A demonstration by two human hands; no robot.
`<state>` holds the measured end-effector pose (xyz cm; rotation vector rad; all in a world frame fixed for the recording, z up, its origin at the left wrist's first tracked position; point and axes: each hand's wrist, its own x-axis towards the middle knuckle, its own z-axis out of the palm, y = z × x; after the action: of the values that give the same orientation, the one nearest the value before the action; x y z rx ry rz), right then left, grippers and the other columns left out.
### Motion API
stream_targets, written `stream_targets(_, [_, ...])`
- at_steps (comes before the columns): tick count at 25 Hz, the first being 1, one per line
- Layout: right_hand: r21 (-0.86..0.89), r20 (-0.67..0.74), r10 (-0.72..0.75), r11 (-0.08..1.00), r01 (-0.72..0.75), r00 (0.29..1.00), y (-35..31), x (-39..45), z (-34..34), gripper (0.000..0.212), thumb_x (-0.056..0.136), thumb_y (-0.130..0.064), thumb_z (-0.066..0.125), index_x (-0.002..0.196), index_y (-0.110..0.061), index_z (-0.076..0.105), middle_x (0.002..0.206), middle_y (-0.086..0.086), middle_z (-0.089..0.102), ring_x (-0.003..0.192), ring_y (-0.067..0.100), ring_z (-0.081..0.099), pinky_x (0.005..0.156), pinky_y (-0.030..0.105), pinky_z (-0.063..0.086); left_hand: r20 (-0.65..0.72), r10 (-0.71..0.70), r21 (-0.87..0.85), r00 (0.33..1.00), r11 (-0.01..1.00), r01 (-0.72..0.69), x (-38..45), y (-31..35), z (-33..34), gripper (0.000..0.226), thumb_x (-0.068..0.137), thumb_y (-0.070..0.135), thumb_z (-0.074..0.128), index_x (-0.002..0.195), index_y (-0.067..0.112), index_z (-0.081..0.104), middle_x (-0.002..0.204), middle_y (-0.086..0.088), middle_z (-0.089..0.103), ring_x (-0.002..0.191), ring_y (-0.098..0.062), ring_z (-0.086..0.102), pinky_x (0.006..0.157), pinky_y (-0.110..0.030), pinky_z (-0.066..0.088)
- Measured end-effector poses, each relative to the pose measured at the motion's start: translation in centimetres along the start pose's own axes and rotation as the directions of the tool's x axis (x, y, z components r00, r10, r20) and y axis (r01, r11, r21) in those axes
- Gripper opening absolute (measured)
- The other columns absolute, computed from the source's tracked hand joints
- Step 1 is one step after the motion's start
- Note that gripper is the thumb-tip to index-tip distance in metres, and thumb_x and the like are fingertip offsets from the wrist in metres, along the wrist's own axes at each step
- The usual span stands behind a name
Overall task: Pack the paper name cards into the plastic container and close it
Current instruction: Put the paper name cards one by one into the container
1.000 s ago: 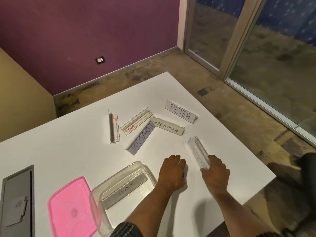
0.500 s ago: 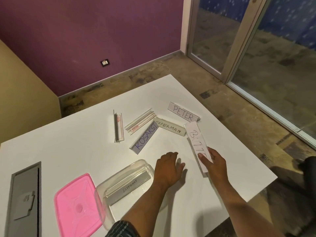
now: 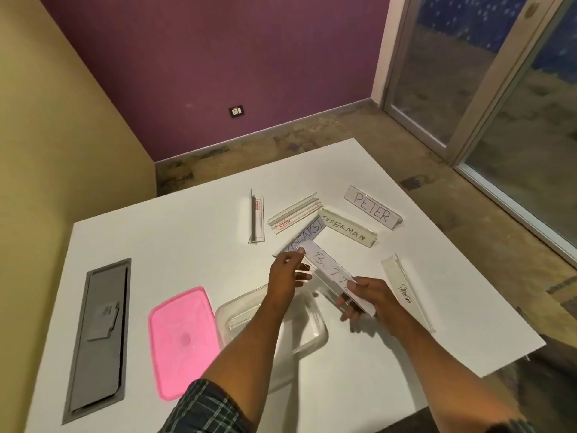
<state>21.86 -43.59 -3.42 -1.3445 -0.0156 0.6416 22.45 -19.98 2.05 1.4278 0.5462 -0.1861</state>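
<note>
Both hands hold one long white name card [image 3: 327,267] with blue letters above the table: my left hand [image 3: 285,275] pinches its far end, my right hand [image 3: 362,296] grips its near end. Below my left forearm sits the clear plastic container [image 3: 312,326]; its contents are mostly hidden by the arm. The pink lid [image 3: 182,335] lies flat to its left. More cards lie on the white table [image 3: 156,239]: KOSAKSI [image 3: 307,235], SUPERMAN [image 3: 348,231], PETER [image 3: 373,207], PANDA [image 3: 406,292], and two blank-side cards [image 3: 293,218], [image 3: 256,218].
A grey floor-box cover [image 3: 98,332] is set into the table at the left. The table's right edge and near corner [image 3: 530,348] drop to a mottled floor. Purple and yellow walls stand behind, glass doors at the right.
My right hand lifted the card off the table and carried it left toward the container. My left hand rose from the table and took the card's far end. The PANDA card came into view.
</note>
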Motion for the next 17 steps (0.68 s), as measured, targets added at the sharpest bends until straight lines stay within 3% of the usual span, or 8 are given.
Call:
stream_targets(3, [-0.100,0.075,-0.028,0.994,0.035,0.997,-0.8,0.4,2.0,0.041,0.086,-0.030,0.081,0.123,-0.014,0.072,0.113,0.013,0.076,0.103,0.030,0.073,0.082,0.034,0.057,-0.030,-0.009,-0.041,1.000,0.999,0.008,-0.7,-0.4,-3.3,0.044,0.072,0.058,0.068,0.087,0.017,0.065,0.084,-0.005,0.071,0.070,-0.022,0.064,0.066,-0.032,0.049])
stream_targets(5, [-0.173,0.116,-0.014,0.984,0.035,0.993,-1.2,0.8,3.2,0.044,0.080,-0.028,0.086,0.122,-0.019,0.074,0.118,0.008,0.075,0.111,0.024,0.071,0.086,0.027,0.056,-0.065,0.005,0.009,0.998,1.000,-0.004,-1.2,-0.7,-5.4,0.037,0.070,0.055,0.068,0.081,0.020,0.068,0.081,0.002,0.067,0.070,-0.017,0.059,0.068,-0.033,0.049])
stream_targets(8, [-0.321,0.129,0.003,0.946,0.039,0.992,-1.5,1.5,4.6,0.045,0.072,-0.026,0.091,0.115,-0.026,0.077,0.111,0.000,0.078,0.106,0.018,0.072,0.082,0.020,0.055,-0.088,0.043,0.076,0.995,0.996,-0.037,-2.0,-1.1,-8.6,0.022,0.073,0.033,0.067,0.085,0.014,0.070,0.086,0.005,0.070,0.083,-0.017,0.062,0.068,-0.032,0.047])
stream_targets(11, [-0.497,0.153,0.009,0.865,0.069,0.988,-1.4,2.2,6.0,0.048,0.063,-0.030,0.095,0.107,-0.037,0.078,0.103,-0.007,0.077,0.094,0.008,0.071,0.078,0.016,0.052,0.025,0.051,0.304,0.998,0.951,-0.056,-3.3,-2.5,-11.2,0.010,0.082,0.014,0.071,0.083,0.004,0.071,0.084,0.000,0.073,0.083,-0.016,0.064,0.072,-0.030,0.049])
stream_targets(14, [-0.664,0.206,0.009,0.736,0.133,0.978,-0.7,2.9,7.6,0.053,0.057,-0.032,0.095,0.105,-0.046,0.076,0.105,-0.012,0.071,0.092,0.006,0.063,0.081,0.017,0.050,0.125,0.003,0.564,0.992,0.823,-0.073,-4.9,-3.9,-12.6,0.025,0.069,0.038,0.075,0.081,0.016,0.074,0.085,0.002,0.076,0.078,-0.006,0.066,0.078,-0.031,0.053])
stream_targets(17, [-0.765,0.225,0.011,0.621,0.170,0.974,0.3,3.4,9.3,0.058,0.054,-0.029,0.093,0.106,-0.048,0.073,0.113,-0.017,0.066,0.103,-0.005,0.058,0.090,0.018,0.047,0.129,-0.081,0.762,0.988,0.646,-0.046,-5.6,-4.8,-13.0,0.047,0.060,0.059,0.079,0.093,0.026,0.072,0.089,0.004,0.073,0.082,-0.012,0.066,0.075,-0.031,0.053])
